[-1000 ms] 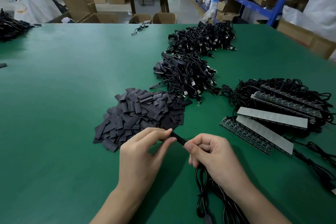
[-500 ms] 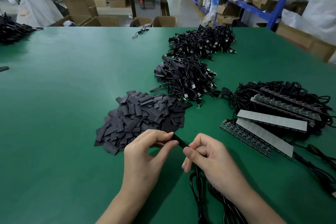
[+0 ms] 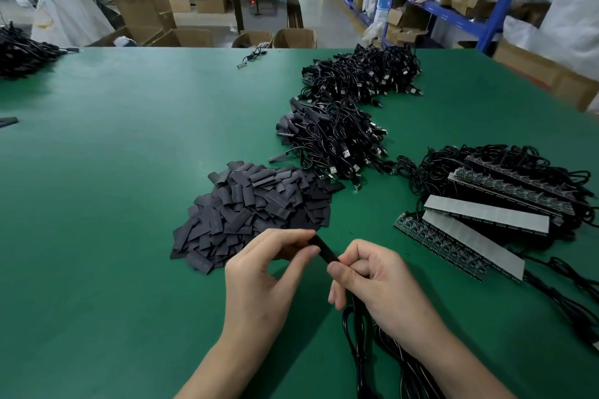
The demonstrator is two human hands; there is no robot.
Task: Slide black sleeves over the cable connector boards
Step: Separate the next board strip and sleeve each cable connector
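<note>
Black throughout, a single sleeve (image 3: pixel 325 250) is held tilted just above the green worktop (image 3: pixel 129 172), near its front edge, between two bare hands. Its far end is pinched between the thumb and forefinger of the left hand (image 3: pixel 265 278), the remaining fingers being loosely curled beneath. Its near end is gripped by the thumb and bent fingers of the right hand (image 3: pixel 372 288). Whether a connector board sits inside the sleeve cannot be told. A black cable (image 3: pixel 356 334) is seen running from under the right hand towards the front edge in loops.

Just beyond the left hand a loose heap of flat sleeves (image 3: pixel 259 207) is spread on the worktop. To the right, strips of connector boards (image 3: pixel 453 243) are laid slanting over tangled leads, two of them showing a pale face. Further back, two mounds of coiled cables (image 3: pixel 334 136) are piled one behind the other.

Bare green surface is left to the left of the hands and heap. Beyond the far edge, open cardboard boxes (image 3: pixel 293 38) are stood on the floor; what they hold cannot be made out. Blue shelving (image 3: pixel 437 6) is seen at the right.
</note>
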